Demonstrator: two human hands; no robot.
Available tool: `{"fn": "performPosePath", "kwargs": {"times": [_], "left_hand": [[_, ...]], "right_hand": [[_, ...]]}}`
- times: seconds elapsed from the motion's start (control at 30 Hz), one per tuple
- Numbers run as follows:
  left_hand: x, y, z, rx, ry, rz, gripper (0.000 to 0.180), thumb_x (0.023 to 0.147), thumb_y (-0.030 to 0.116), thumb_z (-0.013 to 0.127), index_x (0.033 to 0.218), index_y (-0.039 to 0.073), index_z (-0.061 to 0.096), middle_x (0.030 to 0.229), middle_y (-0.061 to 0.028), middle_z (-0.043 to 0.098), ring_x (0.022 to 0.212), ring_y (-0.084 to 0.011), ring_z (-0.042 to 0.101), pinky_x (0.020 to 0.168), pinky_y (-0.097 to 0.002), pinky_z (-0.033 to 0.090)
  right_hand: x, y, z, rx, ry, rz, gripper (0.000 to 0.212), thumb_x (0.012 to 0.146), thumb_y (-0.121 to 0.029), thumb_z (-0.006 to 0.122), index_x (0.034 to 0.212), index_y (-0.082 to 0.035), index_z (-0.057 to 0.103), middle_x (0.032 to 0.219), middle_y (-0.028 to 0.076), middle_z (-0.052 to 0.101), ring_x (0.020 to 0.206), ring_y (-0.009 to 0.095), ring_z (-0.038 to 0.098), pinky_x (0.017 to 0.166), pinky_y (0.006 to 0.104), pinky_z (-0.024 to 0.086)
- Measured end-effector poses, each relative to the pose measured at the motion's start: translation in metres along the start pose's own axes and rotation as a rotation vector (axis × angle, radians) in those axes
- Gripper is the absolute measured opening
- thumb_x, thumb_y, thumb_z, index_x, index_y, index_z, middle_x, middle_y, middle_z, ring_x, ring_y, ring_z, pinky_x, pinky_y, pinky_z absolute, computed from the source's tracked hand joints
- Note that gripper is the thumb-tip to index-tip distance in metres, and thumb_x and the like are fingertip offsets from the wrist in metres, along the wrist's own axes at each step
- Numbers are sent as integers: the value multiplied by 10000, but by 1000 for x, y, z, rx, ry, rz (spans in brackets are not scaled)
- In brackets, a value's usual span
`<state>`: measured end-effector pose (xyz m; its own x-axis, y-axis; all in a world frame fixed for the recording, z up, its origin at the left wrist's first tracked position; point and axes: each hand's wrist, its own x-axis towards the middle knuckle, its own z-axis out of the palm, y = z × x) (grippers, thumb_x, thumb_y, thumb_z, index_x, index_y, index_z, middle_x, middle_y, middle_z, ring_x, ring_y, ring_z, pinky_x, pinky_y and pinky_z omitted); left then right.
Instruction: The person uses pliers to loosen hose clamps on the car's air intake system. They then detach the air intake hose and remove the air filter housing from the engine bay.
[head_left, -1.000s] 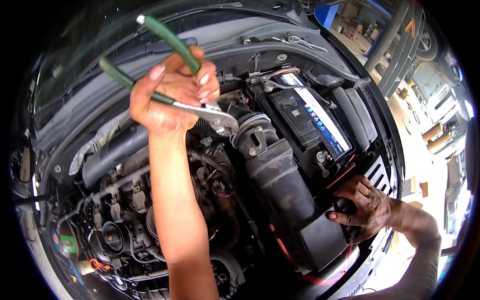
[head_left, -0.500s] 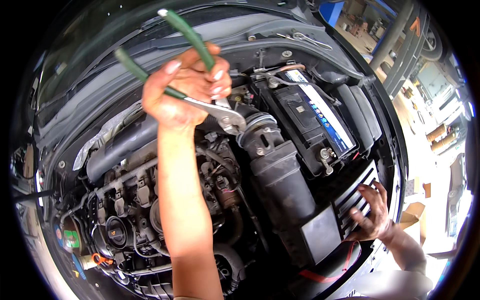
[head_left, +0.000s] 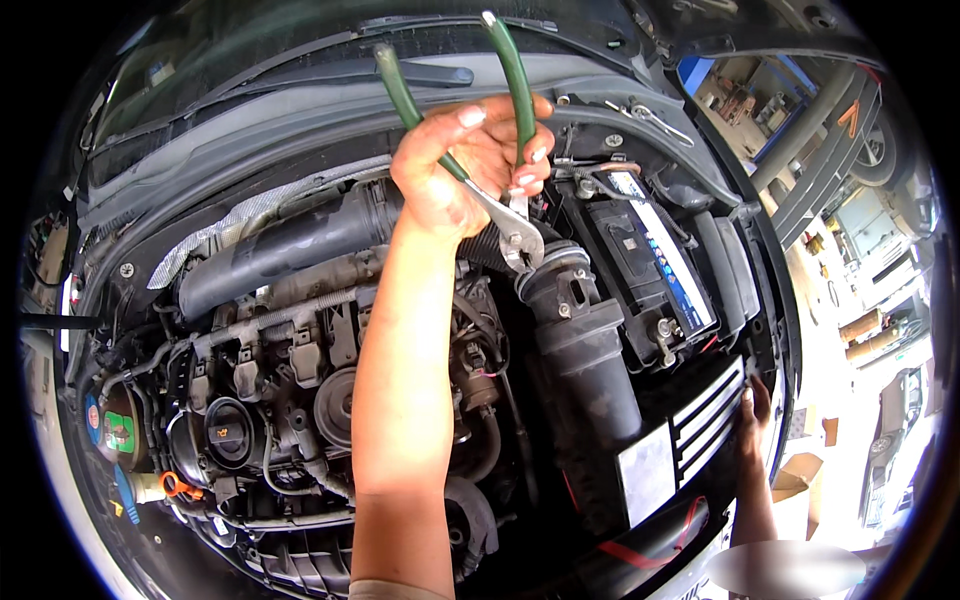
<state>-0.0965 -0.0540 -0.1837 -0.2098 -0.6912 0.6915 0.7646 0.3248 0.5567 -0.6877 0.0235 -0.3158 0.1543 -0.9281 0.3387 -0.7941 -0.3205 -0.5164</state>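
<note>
Pliers with green handles (head_left: pixel 508 75) are in my left hand (head_left: pixel 450 165), thumb round one handle and fingers curled round the other. The handles stand spread apart and point away from me. Their metal head (head_left: pixel 522 245) lies at the hose end, beside the clamp ring (head_left: pixel 560 258) of the black air intake pipe (head_left: pixel 595 370); whether the jaws bite on the ring, I cannot tell. At the lower right, my right hand (head_left: pixel 755 410) grips the right edge of a black slatted air duct piece (head_left: pixel 650 475), its fingers partly hidden behind that edge.
A car battery (head_left: pixel 630 250) sits right of the pipe. The engine (head_left: pixel 290 400) with its oil cap (head_left: pixel 230 433) fills the left side. A ratchet wrench (head_left: pixel 655 122) lies by the windscreen. A red-striped black part (head_left: pixel 650 550) is below the duct. A blurred patch covers the lower right.
My view has shifted, so the engine bay sits differently. My right hand has gone from spread fingers over the slats to the duct's right edge. The pliers stay by the clamp ring.
</note>
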Motion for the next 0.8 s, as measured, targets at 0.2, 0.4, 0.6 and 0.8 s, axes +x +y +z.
{"fn": "performPosePath", "kwargs": {"times": [0.2,0.4,0.6,0.8], "left_hand": [[-1,-1,-3,4,2,14,689,894,463,479,1328,-58,598,920,-134,557,756,-208,465,696,-339,402],[0,-5,-4,9,8,4,698,907,462,477,1339,-77,579,917,-135,564,751,-208,463,690,-326,407],[2,-6,0,93,34,48,675,918,444,453,1293,-94,614,896,-139,610,716,-201,496,690,-340,422],[-1,3,0,46,22,57,694,897,455,477,1291,-98,616,897,-148,606,713,-202,494,683,-330,424]], "right_hand": [[37,2,0,308,-129,204,852,869,-551,778,1367,88,514,1278,181,625,1172,248,583,1049,375,425],[51,3,-16,244,-364,300,1141,890,-684,666,1582,109,226,1631,269,321,1522,328,305,1239,395,214],[53,-18,-19,142,-329,354,905,956,-650,610,1549,-1,393,1523,164,490,1427,258,410,1203,374,258],[62,-42,-39,3,-233,402,1001,916,-725,604,1512,57,413,1472,210,502,1403,310,422,1193,395,270]]}}
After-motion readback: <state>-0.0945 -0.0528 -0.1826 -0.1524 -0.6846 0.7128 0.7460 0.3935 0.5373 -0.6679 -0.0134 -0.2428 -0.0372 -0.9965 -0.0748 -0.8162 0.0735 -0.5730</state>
